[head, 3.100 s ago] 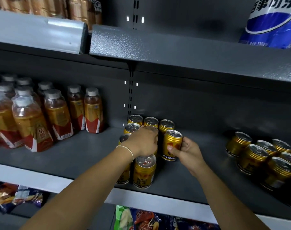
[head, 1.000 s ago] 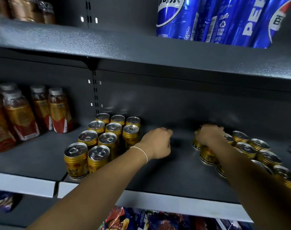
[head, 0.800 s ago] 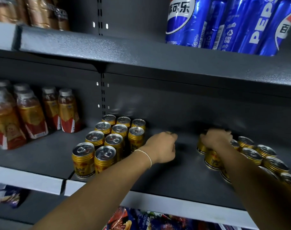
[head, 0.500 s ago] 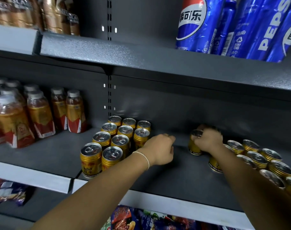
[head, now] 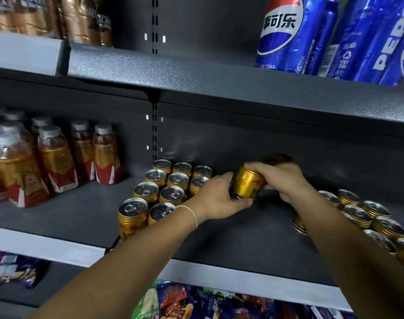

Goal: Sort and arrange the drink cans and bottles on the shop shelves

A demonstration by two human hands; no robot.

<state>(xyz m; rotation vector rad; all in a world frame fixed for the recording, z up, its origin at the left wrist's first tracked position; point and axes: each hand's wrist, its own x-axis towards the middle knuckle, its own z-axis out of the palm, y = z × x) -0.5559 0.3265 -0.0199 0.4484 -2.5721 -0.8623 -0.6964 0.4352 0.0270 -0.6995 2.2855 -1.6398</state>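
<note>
The dark grey shelf carries a tidy block of cans on its left and loose cans on its right. Between them, clear of the shelf, I hold one gold can. My right hand wraps its upper end, and my left hand cups its lower end, thumb underneath. Its long axis tilts, top leaning right. The block lies just left of my grip, nearer my left hand, so I judge that hand should stand it upright there.
</note>
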